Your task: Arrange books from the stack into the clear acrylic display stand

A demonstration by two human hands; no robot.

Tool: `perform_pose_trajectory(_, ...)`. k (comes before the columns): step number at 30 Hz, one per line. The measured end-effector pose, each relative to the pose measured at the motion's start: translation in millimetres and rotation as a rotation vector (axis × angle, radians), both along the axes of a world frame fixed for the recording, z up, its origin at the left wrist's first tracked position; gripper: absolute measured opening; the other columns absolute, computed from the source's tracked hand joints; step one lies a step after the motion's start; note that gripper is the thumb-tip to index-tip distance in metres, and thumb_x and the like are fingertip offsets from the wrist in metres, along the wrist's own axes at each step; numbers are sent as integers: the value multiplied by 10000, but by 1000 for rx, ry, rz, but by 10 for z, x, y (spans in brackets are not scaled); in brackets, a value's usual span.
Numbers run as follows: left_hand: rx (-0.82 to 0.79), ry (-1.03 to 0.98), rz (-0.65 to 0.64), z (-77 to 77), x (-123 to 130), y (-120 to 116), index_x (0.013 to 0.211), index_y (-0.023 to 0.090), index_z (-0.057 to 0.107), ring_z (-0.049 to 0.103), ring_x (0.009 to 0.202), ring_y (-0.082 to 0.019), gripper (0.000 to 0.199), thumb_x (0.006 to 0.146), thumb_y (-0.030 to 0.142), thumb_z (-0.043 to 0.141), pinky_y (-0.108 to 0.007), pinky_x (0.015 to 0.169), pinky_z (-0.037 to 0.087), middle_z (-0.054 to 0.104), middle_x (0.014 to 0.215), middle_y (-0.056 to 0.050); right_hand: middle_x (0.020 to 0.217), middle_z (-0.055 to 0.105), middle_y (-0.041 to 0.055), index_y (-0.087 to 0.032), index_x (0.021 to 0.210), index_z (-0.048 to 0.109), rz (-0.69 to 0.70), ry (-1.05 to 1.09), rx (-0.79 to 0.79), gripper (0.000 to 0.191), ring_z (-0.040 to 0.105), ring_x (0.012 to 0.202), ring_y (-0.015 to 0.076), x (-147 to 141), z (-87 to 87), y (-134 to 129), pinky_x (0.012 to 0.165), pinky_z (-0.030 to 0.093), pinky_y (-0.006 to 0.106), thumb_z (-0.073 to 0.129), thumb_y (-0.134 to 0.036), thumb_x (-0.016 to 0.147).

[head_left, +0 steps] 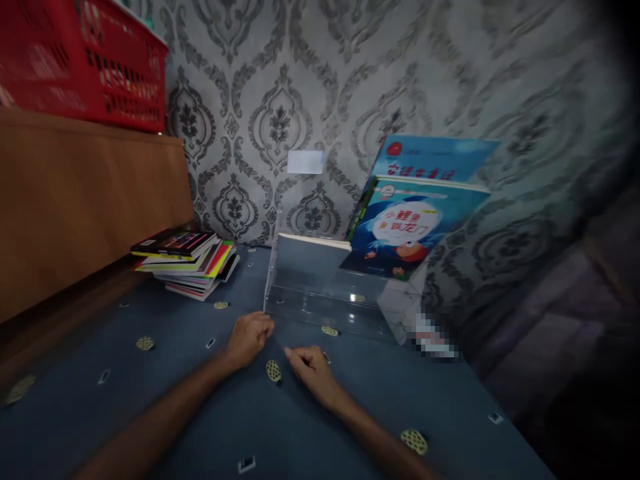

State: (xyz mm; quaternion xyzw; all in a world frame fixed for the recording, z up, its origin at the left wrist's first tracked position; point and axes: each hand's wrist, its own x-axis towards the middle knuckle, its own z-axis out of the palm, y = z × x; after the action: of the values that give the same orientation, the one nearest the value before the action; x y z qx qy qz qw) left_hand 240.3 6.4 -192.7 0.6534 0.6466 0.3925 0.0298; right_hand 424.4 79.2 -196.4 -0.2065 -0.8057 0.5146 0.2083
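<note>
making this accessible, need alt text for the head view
A person's left hand and right hand, both loosely curled, are on or just above a blue patterned tabletop before a clear stand bearing picture books. A stack of books lies farther left, beside a brown cabinet topped by a red basket.

The view is dim, its right edge sinking into black. Small glints dot the rack [327, 303]; the basket [127, 73] looks smeared, corners stretch, and a pixelated patch [433, 337] sits right.
</note>
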Motion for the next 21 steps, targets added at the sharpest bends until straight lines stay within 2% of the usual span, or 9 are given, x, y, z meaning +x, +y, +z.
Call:
perform_pose_trajectory(6,-26,-101,142,-132,-237,23,541,205,412,459,587,-135,188,615,37,374,-244,610,340,454,559,34,519,215,-56,-231,533,247,70,-48,32,590,222,495,78,36,45,-21,498,184,275,415,-644,919)
perform_pose_trajectory(14,51,-100,97,-77,-119,-26,662,210,540,561,738,-181,205,762,84,412,-293,741,419,584,696,-10,541,214,-53,-225,554,240,106,-39,84,560,221,522,82,36,63,-52,520,174,278,404,-596,940)
perform_pose_trajectory(21,86,-122,107,-72,-106,-35,765,208,590,578,762,-179,208,838,118,417,-299,758,448,614,764,-16,524,248,-54,-218,535,294,119,-29,103,569,246,522,84,36,64,-52,523,184,271,398,-601,943)
